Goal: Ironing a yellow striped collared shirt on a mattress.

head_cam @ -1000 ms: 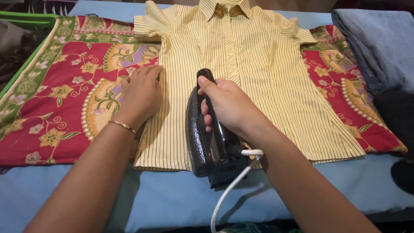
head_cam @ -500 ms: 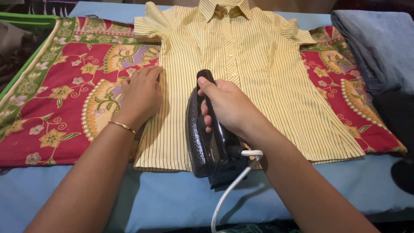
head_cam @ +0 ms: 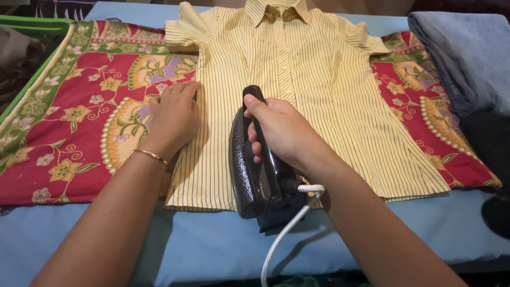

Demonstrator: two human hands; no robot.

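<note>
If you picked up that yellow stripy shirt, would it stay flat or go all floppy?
Probably floppy: the shirt is thin cloth lying limp on the patterned cloth. Likely light, too. It may slide when pushed, perhaps why the left hand presses it.

The right hand [head_cam: 284,130] grips the handle of a black iron [head_cam: 255,175] resting on the lower front of a yellow striped shirt [head_cam: 319,79], while the left hand [head_cam: 172,117] lies flat on the shirt's left edge, over a red floral cloth [head_cam: 74,117] spread beneath.
</note>
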